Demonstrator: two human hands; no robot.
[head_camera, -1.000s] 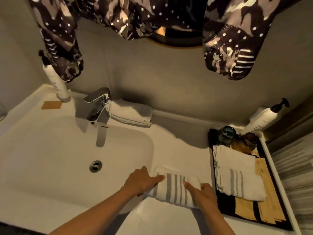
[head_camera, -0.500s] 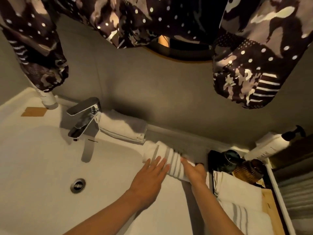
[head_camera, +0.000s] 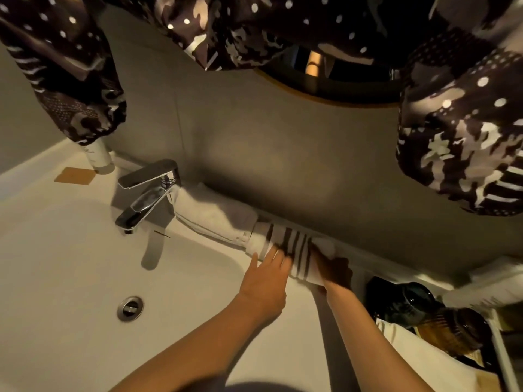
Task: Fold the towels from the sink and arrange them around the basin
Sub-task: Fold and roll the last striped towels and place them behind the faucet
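Grey, matte wall rose behind a smooth white moulded sink (head_camera: 65,278), and its chrome faucet (head_camera: 148,193), angular and glossy, served as the landmark for everything else. Below the faucet sat the round metal drain (head_camera: 130,308) in the curved basin. Just right of the faucet, against the wall, lay a plain white towel (head_camera: 212,215), folded into a soft, thick rectangle. Further right of the faucet, touching that towel's end, a striped towel (head_camera: 288,247), white terry with dark bands, lay folded on the ledge along the wall. The left hand (head_camera: 267,281) rested against its near edge with fingers straight and together, holding nothing. The right hand (head_camera: 335,271), in shadow, had its fingers curled over the towel's right part, gripping it. Far right of the faucet stood a dark glass jar (head_camera: 410,301) and a ribbed amber tumbler (head_camera: 458,329), with another pale folded towel (head_camera: 418,357) below them. Left of the faucet stood a white cylindrical bottle (head_camera: 99,159) beside a flat tan square (head_camera: 75,175). Patterned dark fabric (head_camera: 464,131) with pale dots hung above.
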